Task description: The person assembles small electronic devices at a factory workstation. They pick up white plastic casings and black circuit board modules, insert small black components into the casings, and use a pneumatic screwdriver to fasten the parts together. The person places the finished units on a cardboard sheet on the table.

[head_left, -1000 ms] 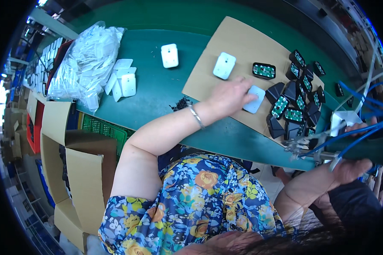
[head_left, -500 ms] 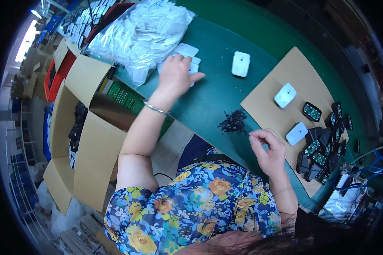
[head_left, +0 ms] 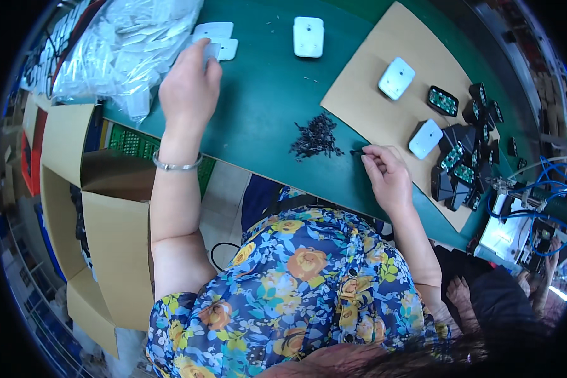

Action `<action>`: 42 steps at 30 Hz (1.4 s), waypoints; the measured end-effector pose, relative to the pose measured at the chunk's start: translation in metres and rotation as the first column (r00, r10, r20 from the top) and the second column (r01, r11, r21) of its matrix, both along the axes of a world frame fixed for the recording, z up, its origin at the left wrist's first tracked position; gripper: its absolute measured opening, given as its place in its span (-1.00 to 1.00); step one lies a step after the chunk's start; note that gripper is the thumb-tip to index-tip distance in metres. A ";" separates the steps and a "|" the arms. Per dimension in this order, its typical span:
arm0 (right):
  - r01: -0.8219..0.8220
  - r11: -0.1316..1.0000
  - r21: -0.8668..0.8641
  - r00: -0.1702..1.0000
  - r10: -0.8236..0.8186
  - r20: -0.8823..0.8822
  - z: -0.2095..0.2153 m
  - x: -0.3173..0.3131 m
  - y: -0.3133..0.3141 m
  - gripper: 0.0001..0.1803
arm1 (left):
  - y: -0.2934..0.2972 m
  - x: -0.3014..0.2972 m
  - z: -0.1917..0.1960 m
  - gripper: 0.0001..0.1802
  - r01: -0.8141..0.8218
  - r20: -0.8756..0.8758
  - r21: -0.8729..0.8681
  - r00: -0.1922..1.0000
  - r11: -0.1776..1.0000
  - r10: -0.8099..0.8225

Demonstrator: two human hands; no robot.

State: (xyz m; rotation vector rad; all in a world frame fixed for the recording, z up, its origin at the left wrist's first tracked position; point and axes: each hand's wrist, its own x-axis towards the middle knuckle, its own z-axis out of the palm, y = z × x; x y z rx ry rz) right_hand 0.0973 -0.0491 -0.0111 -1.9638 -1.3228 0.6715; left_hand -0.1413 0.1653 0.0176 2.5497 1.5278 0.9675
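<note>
My left hand [head_left: 189, 88] is closed on a thin translucent white plastic plate [head_left: 211, 53], which shows between thumb and fingers. Beside it, white rounded plates [head_left: 223, 29] lie on the green table. At the table's near side, my right hand [head_left: 389, 176] is pinched, and a small black part [head_left: 356, 152] shows at its fingertips. Just left of that hand is a loose pile of small black parts [head_left: 315, 137]; their exact kind is too small to tell. A white rounded case [head_left: 308, 36] sits alone at the far middle.
A clear bag of white plastic pieces [head_left: 129, 53] fills the far left. On the cardboard sheet [head_left: 359, 82] are white cases [head_left: 397, 78] and several black housings with green circuit boards [head_left: 443, 101]. An open carton [head_left: 116, 233] stands left; blue tubing [head_left: 542, 173] and another person's hands [head_left: 460, 293] are right.
The view has shifted, so the table things sit further left and higher. My left hand has drawn a plate from beside the bag; my right fingers have closed on a small black part.
</note>
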 end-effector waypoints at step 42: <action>-0.152 0.842 0.518 0.969 0.024 0.245 0.027 0.032 -0.058 -0.90 | -0.152 0.134 0.000 -0.68 0.786 0.775 -0.611 0.619 -0.096 0.127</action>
